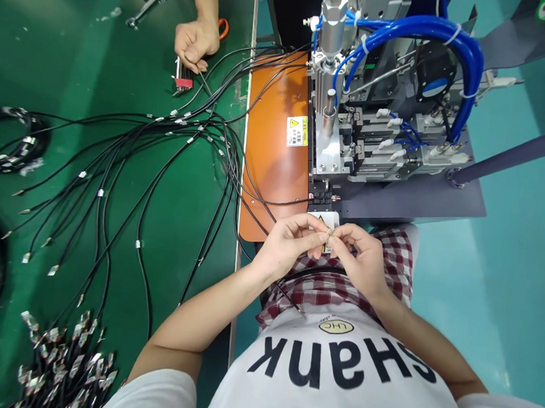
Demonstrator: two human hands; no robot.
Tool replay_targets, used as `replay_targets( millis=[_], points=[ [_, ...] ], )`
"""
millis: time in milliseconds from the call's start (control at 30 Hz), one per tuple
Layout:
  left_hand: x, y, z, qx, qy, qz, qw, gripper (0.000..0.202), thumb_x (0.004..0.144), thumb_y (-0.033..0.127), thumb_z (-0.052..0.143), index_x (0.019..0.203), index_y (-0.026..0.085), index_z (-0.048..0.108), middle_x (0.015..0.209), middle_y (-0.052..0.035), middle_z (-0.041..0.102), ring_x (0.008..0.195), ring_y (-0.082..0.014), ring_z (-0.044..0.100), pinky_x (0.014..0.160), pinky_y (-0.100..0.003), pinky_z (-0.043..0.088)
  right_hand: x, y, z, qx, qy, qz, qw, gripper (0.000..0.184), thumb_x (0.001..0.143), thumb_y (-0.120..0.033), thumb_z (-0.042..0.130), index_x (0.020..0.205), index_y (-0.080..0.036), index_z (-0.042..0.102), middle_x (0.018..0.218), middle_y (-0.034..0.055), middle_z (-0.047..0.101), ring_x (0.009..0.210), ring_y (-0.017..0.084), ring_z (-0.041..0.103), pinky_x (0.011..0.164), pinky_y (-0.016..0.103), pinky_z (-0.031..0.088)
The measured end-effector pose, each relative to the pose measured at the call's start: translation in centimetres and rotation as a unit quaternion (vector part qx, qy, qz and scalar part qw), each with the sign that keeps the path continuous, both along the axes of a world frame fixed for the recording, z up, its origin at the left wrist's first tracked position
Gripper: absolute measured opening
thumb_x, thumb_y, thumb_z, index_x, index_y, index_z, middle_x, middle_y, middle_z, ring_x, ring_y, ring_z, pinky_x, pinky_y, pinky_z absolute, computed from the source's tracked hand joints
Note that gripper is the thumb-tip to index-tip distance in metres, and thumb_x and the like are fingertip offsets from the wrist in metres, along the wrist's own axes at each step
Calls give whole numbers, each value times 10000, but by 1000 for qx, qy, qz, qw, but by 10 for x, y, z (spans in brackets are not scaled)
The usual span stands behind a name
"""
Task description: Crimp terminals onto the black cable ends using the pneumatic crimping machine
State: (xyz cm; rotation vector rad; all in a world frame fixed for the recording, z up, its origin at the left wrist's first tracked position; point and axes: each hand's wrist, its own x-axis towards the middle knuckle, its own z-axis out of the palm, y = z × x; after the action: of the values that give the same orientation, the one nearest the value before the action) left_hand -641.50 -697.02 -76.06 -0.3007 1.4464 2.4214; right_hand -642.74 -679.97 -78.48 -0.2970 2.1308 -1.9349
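My left hand [288,240] and my right hand [360,252] meet in front of my chest, just below the machine. Both pinch a small metal connector [327,232] between their fingertips. A thin black cable [288,295] runs from the pinch down past my left wrist, its free metal tip hanging over my checked clothing. Right above my hands stands the grey crimping machine [347,147] with its small slot facing me.
Several black cables [130,155] with metal ends fan across the green table [86,57]. More coiled cables [8,139] lie at the left edge. Another person's hand [195,42] rests at the far side near a red-tipped tool [182,79]. Blue hoses [437,34] loop over the machine.
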Motion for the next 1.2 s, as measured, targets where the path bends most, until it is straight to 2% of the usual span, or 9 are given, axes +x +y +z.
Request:
replay_targets(
  millis=[233,367,600,767,900,1033,1133,1200],
  points=[
    [-5,-7,-1,64,-58,-24,996,220,688,202,886,819,120,729,748,-16,691,519,-71,584,531,-216,458,-3,1,0,-30,-39,30,998,134,934,-297,651,841,-201,638,716,-7,630,620,131,580,625,279,478],
    [-5,-7,-1,78,-75,-16,994,251,639,206,913,782,119,727,752,-17,696,505,-72,582,511,-218,456,-3,0,-4,-52,-59,42,996,138,929,-322,667,864,-202,644,724,-2,652,622,133,587,616,277,478],
    [-1,2,2,35,-53,31,997,247,627,209,918,743,129,716,735,-8,693,512,-92,613,517,-222,462,-1,0,-5,-87,-77,42,992,138,938,-324,664,878,-203,638,718,-5,660,625,126,575,610,268,465],
    [1,5,4,1,-44,39,998,199,700,228,878,800,134,734,619,-3,658,517,-88,585,550,-214,430,-2,0,-6,-79,-54,23,995,146,945,-325,649,869,-201,636,749,7,646,667,141,601,644,286,488],
    [1,7,3,3,-40,43,998,205,749,279,845,827,125,735,637,-10,639,550,-80,552,572,-215,412,-4,-1,-10,-71,-47,22,996,153,958,-340,624,889,-204,634,780,18,649,694,156,615,660,300,508],
    [3,11,-1,-9,-30,63,998,213,770,292,831,825,127,707,634,24,568,537,-46,454,549,-197,349,-2,-3,-10,-16,47,2,999,113,962,-258,595,862,-211,619,794,13,628,692,145,574,662,300,479],
    [6,15,-6,-41,-6,77,996,221,805,313,805,844,132,684,670,30,556,553,-37,414,541,-188,317,1,-4,-10,67,170,-18,983,89,928,-171,605,852,-218,605,803,10,628,725,153,566,710,322,454],
    [8,16,-8,-73,11,83,994,235,821,337,791,862,137,673,723,21,574,584,-43,427,553,-189,331,1,-3,-12,98,203,-20,974,88,910,-153,616,857,-221,607,805,9,641,735,160,573,736,335,453]
  ],
)
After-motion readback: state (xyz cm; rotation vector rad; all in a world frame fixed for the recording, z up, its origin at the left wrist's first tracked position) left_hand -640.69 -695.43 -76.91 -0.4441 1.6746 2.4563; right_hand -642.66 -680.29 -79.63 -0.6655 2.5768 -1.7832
